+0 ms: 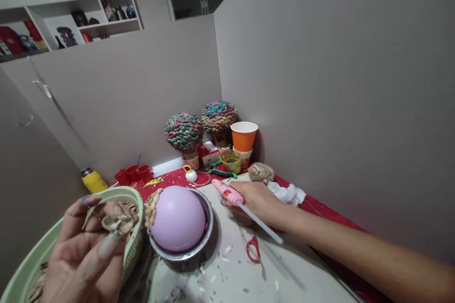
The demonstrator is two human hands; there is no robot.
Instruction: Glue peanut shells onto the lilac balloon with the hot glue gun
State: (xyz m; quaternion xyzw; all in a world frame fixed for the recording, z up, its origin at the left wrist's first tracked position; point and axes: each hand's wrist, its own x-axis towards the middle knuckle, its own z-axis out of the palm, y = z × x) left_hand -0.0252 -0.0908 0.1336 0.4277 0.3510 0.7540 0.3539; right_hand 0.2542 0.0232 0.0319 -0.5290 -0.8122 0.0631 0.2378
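Note:
My left hand (87,251) is raised at the lower left, its fingers pinched on a pale dried shell piece (115,222), just above a green basket (133,199) that holds several more shells. A purple balloon (178,218) sits in a metal bowl (208,229) at centre, with a patch of shells stuck along its left side. My right hand (258,199) reaches in from the right and grips a pink glue gun (227,192), whose clear glue stick points down to the right.
Red scissors (253,249) lie on the white board among scraps. At the back corner stand two yarn-covered trees (185,131), an orange cup (243,136), a yellow cup, a twine ball (261,172), red small cups and a yellow bottle (93,180). Grey partition walls close in behind and right.

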